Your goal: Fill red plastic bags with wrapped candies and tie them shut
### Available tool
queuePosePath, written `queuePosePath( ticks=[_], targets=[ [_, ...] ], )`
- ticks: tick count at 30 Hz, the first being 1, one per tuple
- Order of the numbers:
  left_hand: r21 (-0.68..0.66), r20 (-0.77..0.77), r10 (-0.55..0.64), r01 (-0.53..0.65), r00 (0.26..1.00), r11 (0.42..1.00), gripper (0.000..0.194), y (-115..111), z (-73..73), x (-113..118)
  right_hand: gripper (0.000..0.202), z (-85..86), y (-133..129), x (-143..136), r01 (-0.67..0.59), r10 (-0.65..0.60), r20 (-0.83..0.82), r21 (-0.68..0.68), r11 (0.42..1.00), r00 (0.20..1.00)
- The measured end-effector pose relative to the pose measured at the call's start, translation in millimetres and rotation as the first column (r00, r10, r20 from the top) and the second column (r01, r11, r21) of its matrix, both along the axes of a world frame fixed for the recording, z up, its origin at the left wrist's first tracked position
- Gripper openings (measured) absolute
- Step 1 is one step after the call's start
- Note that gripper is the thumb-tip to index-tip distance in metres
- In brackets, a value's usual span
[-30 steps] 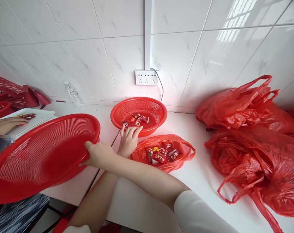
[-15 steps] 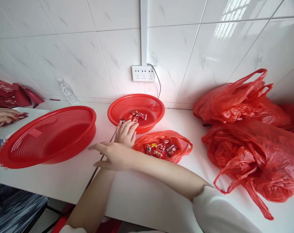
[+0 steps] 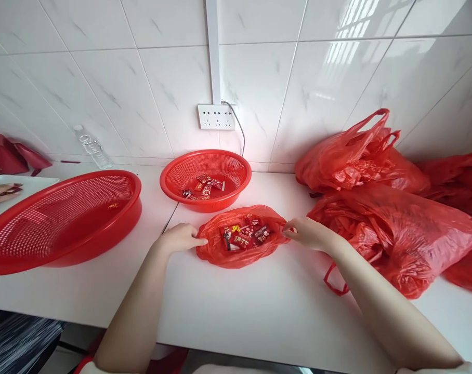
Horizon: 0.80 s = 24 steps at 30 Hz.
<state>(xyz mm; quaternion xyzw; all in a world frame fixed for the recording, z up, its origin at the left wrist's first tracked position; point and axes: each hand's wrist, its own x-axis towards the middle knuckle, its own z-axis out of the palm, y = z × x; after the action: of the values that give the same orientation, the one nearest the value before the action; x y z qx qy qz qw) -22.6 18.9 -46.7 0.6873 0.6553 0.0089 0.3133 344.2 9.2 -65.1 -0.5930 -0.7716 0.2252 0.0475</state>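
My left hand [image 3: 180, 238] is at the left edge of an opened red plastic bag [image 3: 236, 261], thumb and fingers closed at its rim. On the opposite side my right hand [image 3: 306, 232] pinches the bag's right edge between thumb and fingertips. Several small wrapped sweets [image 3: 241, 239], mostly red with one yellow patch, lie inside the bag. Just behind it stands a round red mesh basket [image 3: 244, 179] holding several more wrapped sweets [image 3: 206, 191]. A larger red basket [image 3: 132, 208] is to the left, with a small gold-marked piece [image 3: 113, 206] inside.
Full red plastic bags [image 3: 400, 239] are piled at the right, close to my right forearm. A clear bottle [image 3: 95, 149] leans near the tiled wall. Another person's hand [image 3: 2, 193] is over a white tray [image 3: 41, 182] at far left. A socket strip [image 3: 216, 117] is on the wall.
My hands have uncrossed: the left came back from the round basket, the right swung rightward, and both are at the bag. A gold-marked piece now shows in the large basket. The view turned right.
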Motion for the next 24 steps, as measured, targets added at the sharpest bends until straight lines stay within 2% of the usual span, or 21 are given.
queuePosePath(
  ticks=[3,5,7,9,11,12,14,16,19,21,24],
  targets=[
    [0.048,0.226,0.004,-0.015,0.974,0.999,0.04,0.8,12.2,2.8,0.026,12.4,0.0,4.9,0.05,-0.043,-0.078,0.094,0.994,0.996],
    [0.12,0.381,0.018,-0.069,0.924,0.99,0.036,-3.2,31.9,6.8,0.022,31.2,-0.4,9.0,0.109,-0.076,-0.169,0.196,0.975,0.983],
    [0.222,0.517,0.022,-0.159,0.856,0.962,0.031,-5.9,55.8,12.3,0.018,53.7,-0.3,12.7,0.21,-0.092,-0.364,0.3,0.93,0.927],
    [0.309,0.663,-0.002,-0.271,0.748,0.912,0.027,-4.8,79.4,18.8,0.019,75.7,1.1,13.3,0.333,-0.033,-0.593,0.405,0.851,0.805],
    [0.367,0.8,-0.085,-0.372,0.593,0.853,0.022,-0.4,99.0,26.5,0.023,93.9,3.8,8.9,0.441,0.094,-0.731,0.504,0.742,0.676],
    [0.389,0.845,-0.145,-0.407,0.515,0.826,0.02,2.2,106.7,31.0,0.024,101.2,5.3,4.7,0.476,0.167,-0.752,0.555,0.682,0.638],
    [0.453,0.873,-0.292,-0.43,0.391,0.781,0.016,6.3,116.8,41.3,0.028,112.0,7.3,-7.3,0.497,0.295,-0.731,0.65,0.575,0.615],
    [0.54,0.836,-0.428,-0.376,0.344,0.753,0.023,7.3,119.9,53.9,0.028,118.2,6.2,-21.9,0.459,0.38,-0.679,0.718,0.523,0.629],
    [0.617,0.774,-0.537,-0.204,0.336,0.76,0.049,3.1,114.7,74.8,0.024,119.9,-2.0,-42.8,0.389,0.415,-0.624,0.76,0.521,0.662],
    [0.59,0.777,-0.542,-0.071,0.32,0.804,0.062,-1.2,108.0,88.0,0.022,117.0,-9.4,-53.1,0.353,0.435,-0.598,0.777,0.521,0.673],
    [0.478,0.802,-0.488,0.118,0.346,0.87,0.062,-6.5,98.1,104.2,0.023,110.7,-18.2,-62.8,0.228,0.516,-0.532,0.81,0.54,0.671]
  ],
)
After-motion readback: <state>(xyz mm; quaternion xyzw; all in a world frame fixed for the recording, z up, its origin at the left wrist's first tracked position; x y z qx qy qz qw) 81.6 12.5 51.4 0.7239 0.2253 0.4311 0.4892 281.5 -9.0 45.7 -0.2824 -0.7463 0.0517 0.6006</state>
